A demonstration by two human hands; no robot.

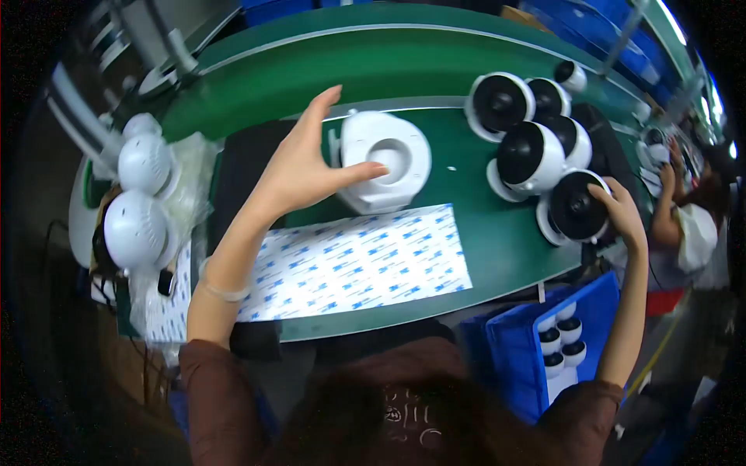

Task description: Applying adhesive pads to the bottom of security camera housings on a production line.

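Note:
My left hand (299, 167) is spread, with thumb and fingers wide apart and nothing between them. Its thumb reaches over a white moulded block (408, 147) with a round recess, which stands on the green table; whether the thumb touches it I cannot tell. On the right, my right hand (623, 208) grips a round white camera (576, 206) with a black front, fingers on its right side and the rest of the grip hidden. Beside it cluster several similar cameras, among them a nearby one (530, 158) and a farther one (500, 105), black fronts showing.
A white sheet with blue print (365, 264) lies along the table's near edge. At left, several white round units (136, 229) stand beside clear plastic bags (194, 167). Below right, a blue bin (513, 357) holds more cameras. Another person (684, 217) works at far right.

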